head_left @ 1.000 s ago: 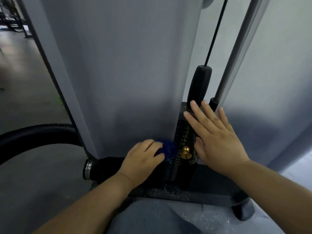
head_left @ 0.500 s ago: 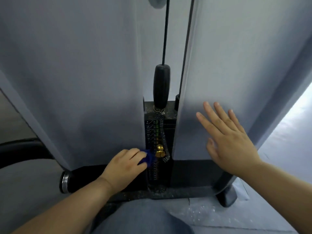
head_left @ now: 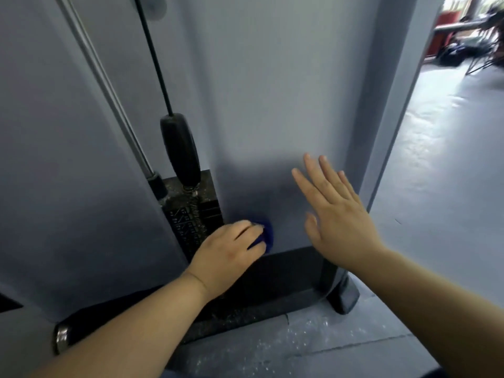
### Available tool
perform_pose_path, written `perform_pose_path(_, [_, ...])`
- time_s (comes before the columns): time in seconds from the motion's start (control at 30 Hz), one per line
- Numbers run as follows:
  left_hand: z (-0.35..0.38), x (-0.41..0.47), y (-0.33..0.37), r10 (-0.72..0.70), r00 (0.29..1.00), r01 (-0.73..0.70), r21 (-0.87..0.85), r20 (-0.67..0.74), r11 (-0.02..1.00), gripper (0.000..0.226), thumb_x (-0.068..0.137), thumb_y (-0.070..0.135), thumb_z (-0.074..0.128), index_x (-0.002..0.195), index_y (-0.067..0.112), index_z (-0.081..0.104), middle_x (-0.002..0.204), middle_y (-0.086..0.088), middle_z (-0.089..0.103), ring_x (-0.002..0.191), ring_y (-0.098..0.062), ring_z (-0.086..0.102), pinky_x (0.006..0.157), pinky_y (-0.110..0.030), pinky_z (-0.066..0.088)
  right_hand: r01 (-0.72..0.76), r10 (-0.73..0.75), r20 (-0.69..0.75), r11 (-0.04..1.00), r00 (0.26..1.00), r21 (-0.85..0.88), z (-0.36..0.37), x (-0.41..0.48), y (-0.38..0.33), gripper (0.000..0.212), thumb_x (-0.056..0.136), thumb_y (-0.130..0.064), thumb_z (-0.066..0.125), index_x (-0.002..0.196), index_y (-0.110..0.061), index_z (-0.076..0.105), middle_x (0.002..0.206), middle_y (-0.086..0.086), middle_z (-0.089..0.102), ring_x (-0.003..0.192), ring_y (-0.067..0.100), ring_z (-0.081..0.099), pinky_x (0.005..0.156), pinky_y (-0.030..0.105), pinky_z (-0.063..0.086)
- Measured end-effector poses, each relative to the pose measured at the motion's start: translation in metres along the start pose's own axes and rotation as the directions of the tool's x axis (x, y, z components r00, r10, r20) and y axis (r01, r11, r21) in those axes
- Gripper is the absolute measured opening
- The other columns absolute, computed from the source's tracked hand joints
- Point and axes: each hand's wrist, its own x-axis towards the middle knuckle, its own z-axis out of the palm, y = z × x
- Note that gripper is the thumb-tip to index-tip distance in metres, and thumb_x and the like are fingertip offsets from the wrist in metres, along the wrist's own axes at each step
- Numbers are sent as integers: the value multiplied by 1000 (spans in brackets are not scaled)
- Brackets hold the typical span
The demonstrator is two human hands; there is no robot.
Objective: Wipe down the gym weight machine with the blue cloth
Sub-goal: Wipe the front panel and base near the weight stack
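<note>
The gym weight machine fills the view: two grey shroud panels, the right panel [head_left: 286, 105] and the left panel [head_left: 68, 173], with a black weight stack [head_left: 191, 214] in the gap between them. My left hand [head_left: 229, 257] grips a small bunched blue cloth [head_left: 268, 236] and holds it against the lower left corner of the right panel. Most of the cloth is hidden under my fingers. My right hand [head_left: 338, 211] has straight spread fingers, flat against or just off the right panel's lower part.
A black cable [head_left: 152, 55] runs down to a black sleeve [head_left: 180, 148] above the stack, beside a steel guide rod [head_left: 109, 85]. The machine's black base [head_left: 286, 279] and foot [head_left: 343, 296] stand on grey floor [head_left: 436, 200]. Other equipment shows at far upper right.
My left hand has carried the cloth rightward, from the left panel's edge by the gold pin across the stack onto the right panel. The view has swung right. My right hand stays open near the right panel.
</note>
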Motion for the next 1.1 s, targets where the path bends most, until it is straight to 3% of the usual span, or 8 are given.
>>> perform_pose_path(0.13, [19, -9, 19, 134, 961, -131, -28, 244, 991, 23, 67, 13, 81, 87, 19, 70, 105, -4, 66, 95, -23, 57, 70, -34, 55, -14, 15, 37, 999, 999, -34, -2, -11, 18, 89, 81, -4, 60, 156, -21, 15, 163, -7, -3, 152, 21, -2, 121, 46, 10])
perform_pose_path(0.23, [2, 10, 17, 29, 999, -29, -33, 20, 999, 10, 88, 12, 66, 95, 13, 72, 110, -11, 67, 100, -28, 55, 74, -38, 55, -28, 29, 19, 999, 999, -44, -5, -13, 27, 90, 81, -4, 60, 156, -22, 14, 163, -8, -4, 152, 22, -2, 123, 43, 6])
perform_pose_path(0.37, [-25, 31, 4, -168, 957, 162, -42, -235, 986, 31, 105, 10, 41, 113, 8, 71, 122, -15, 58, 110, -32, 53, 96, -41, 44, -90, 90, -2, 995, 996, -45, -8, -17, 41, 90, 81, -5, 62, 156, -21, 15, 163, -5, -5, 152, 19, -4, 122, 37, -1])
perform_pose_path(0.53, [13, 5, 18, 56, 998, -56, 1, 24, 998, 27, 92, 9, 47, 91, 15, 73, 111, -9, 67, 103, -25, 58, 84, -35, 47, -106, 108, 23, 992, 994, -63, -11, -27, 51, 87, 81, -5, 63, 156, -19, 20, 163, -2, 1, 151, 15, -5, 122, 37, 0])
perform_pose_path(0.67, [33, 3, 35, 172, 943, -168, -41, 284, 985, 9, 75, 12, 67, 79, 20, 69, 99, 0, 65, 93, -19, 60, 78, -31, 48, -103, 103, -1, 993, 995, -58, -10, -29, 54, 90, 79, -4, 65, 155, -19, 20, 163, -1, 3, 151, 14, -4, 122, 38, 2])
perform_pose_path(0.83, [6, 48, 30, -59, 995, 56, -37, -85, 998, 32, 88, 9, 47, 110, 16, 69, 122, -10, 64, 111, -27, 53, 91, -37, 40, -120, 117, -60, 991, 991, -59, -12, -32, 58, 96, 78, -5, 66, 156, -21, 12, 164, -1, -2, 152, 20, -2, 122, 40, 3])
perform_pose_path(0.9, [6, 55, 28, -105, 986, 104, -11, -127, 994, 36, 89, 8, 45, 116, 15, 68, 126, -11, 63, 115, -28, 51, 94, -38, 39, -159, 156, -56, 986, 986, -53, -15, -34, 63, 100, 80, -5, 64, 157, -23, 3, 163, -5, -9, 152, 20, -4, 123, 35, -2])
perform_pose_path(1.1, [51, 39, 59, 192, 940, -207, 22, 282, 978, 19, 69, 14, 72, 86, 20, 75, 113, 0, 68, 101, -17, 63, 92, -30, 36, -214, 216, 67, 976, 974, -37, -16, -42, 73, 103, 81, -5, 61, 156, -25, -7, 163, -8, -16, 151, 13, -11, 120, 23, -9])
